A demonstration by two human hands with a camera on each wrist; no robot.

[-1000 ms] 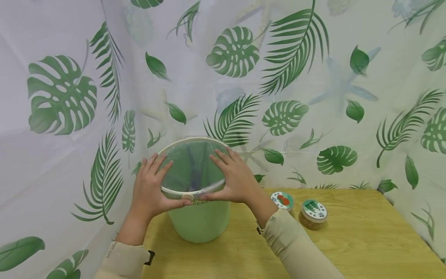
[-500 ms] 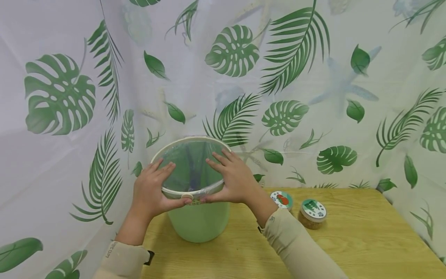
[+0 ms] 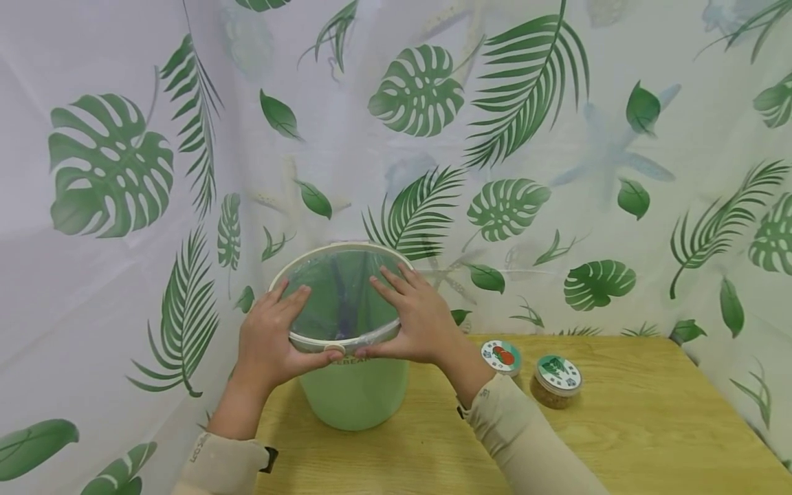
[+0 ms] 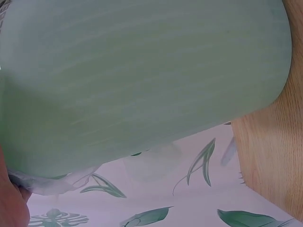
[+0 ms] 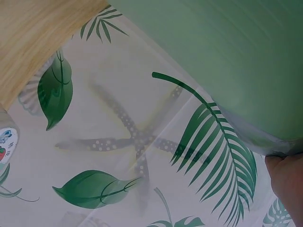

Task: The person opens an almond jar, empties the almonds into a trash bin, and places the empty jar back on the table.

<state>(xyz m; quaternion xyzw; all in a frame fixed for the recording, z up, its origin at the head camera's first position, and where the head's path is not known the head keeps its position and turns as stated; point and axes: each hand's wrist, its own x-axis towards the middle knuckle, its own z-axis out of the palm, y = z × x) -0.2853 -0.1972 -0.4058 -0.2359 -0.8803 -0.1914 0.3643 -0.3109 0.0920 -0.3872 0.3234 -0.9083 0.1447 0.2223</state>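
Observation:
A light green trash can (image 3: pixel 354 399) stands on the table with a cream ring (image 3: pixel 339 246) round its mouth. A clear plastic liner (image 3: pixel 353 295) shows inside the opening. My left hand (image 3: pixel 267 340) grips the ring's left side, thumb along the front and fingers over the edge. Opposite it, my right hand (image 3: pixel 427 320) holds the right side the same way. Both thumb tips come close together at the front, by a small round tab. In the left wrist view the liner (image 4: pixel 52 185) sticks out below the rim; the right wrist view shows the liner (image 5: pixel 255 135) there too.
Two round lidded tubs stand right of the can: one with a tomato-picture lid (image 3: pixel 501 355), partly behind my right forearm, and one with a green leafy lid (image 3: pixel 557 381). A leaf-print curtain (image 3: pixel 526 137) hangs behind and left of the wooden table (image 3: pixel 650 426).
My left hand's fingers have drawn down and in along the ring's left side, baring more of the rim. The right hand, can and tubs stay nearly the same.

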